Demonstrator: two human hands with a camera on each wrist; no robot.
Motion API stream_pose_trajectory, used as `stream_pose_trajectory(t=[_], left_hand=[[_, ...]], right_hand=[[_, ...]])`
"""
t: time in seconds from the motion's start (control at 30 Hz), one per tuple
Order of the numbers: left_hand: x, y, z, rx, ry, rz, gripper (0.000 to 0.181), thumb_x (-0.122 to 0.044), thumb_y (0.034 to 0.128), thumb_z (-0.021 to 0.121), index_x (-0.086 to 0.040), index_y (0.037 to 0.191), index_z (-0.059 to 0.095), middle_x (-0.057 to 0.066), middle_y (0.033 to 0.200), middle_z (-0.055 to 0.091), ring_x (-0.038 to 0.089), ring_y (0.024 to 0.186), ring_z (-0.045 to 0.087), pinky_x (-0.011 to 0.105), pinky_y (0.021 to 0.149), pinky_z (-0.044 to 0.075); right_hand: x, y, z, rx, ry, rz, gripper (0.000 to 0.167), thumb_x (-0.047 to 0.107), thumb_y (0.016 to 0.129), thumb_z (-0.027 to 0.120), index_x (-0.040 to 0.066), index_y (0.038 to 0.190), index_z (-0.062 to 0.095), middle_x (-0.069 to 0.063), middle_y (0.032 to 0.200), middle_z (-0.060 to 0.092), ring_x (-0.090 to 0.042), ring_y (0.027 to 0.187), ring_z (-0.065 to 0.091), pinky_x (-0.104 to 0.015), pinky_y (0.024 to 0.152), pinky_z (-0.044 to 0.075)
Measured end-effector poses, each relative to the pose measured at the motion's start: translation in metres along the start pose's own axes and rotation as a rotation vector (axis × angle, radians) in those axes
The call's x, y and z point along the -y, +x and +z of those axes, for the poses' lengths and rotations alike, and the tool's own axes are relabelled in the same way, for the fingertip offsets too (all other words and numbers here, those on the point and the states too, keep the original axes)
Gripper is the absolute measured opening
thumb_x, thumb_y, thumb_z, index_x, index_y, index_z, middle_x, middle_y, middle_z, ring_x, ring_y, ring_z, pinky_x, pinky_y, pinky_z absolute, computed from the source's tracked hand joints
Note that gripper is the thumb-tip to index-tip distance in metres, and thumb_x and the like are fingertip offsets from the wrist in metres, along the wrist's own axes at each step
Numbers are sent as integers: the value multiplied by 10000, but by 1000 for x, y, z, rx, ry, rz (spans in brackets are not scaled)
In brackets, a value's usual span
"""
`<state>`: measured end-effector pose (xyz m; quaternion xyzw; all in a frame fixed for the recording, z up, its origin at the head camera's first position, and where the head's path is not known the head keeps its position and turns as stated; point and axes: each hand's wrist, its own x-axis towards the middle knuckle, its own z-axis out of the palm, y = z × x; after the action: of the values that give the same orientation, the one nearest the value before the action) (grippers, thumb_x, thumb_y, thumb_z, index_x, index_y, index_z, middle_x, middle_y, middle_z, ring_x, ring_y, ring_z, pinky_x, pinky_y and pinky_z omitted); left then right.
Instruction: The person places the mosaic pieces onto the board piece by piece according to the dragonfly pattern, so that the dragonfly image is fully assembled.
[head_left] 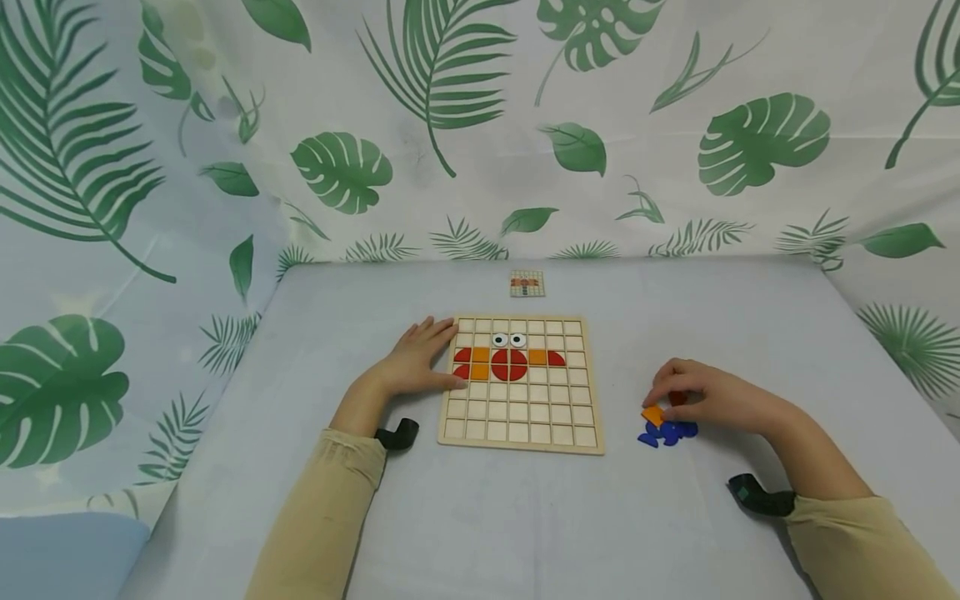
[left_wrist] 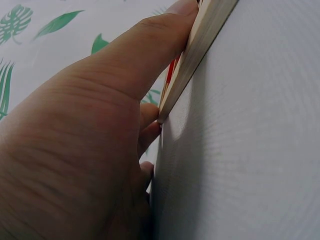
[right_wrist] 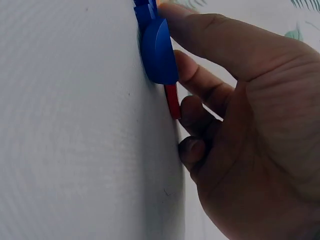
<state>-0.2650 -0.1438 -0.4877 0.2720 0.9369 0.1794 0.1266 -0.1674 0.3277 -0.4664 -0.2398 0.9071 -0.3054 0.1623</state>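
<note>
A square wooden grid board lies on the table, its cells partly filled. Red quarter-round pieces form a circle near its middle, below two eye pieces. Orange square pieces and more red pieces sit to either side. My left hand rests along the board's left edge, thumb and fingers extended against it. Right of the board, my right hand pinches an orange square piece between thumb and forefinger. Beneath it is a small heap of blue rounded pieces, with a red piece beside them.
A small pattern card lies behind the board. The table has a pale cloth, and leaf-printed curtains stand behind and at the sides. A light blue surface shows at the lower left.
</note>
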Motion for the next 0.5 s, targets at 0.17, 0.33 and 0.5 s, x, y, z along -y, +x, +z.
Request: stream_pose_trajectory(t=[0.17, 0.33, 0.5], left_hand=[[0, 0, 0, -1, 4, -7, 1024, -674, 792, 655, -174, 1560, 198, -26, 1615, 142, 239, 1480, -12, 373, 1173, -44], [1, 0, 0, 0, 6, 2, 1020, -667, 797, 656, -168, 1559, 198, -19, 1614, 146, 245, 1480, -8, 381, 1174, -40], [1, 0, 0, -2, 1, 13, 1021, -663, 797, 659, -160, 1559, 202, -12, 1614, 151, 254, 1479, -4, 391, 1175, -37]], right_hand=[[1, 1, 2, -48, -40, 30, 177, 295, 875, 743, 339, 1039, 693, 94, 1053, 570, -149, 910, 509, -254, 751, 494], [2, 2, 4, -88, -44, 67, 193, 329, 852, 764, 325, 1027, 681, 92, 1039, 571, -158, 884, 504, -261, 725, 473], [2, 1, 5, -100, -50, 54, 202, 331, 841, 775, 323, 1019, 679, 88, 1037, 563, -163, 868, 496, -262, 709, 468]])
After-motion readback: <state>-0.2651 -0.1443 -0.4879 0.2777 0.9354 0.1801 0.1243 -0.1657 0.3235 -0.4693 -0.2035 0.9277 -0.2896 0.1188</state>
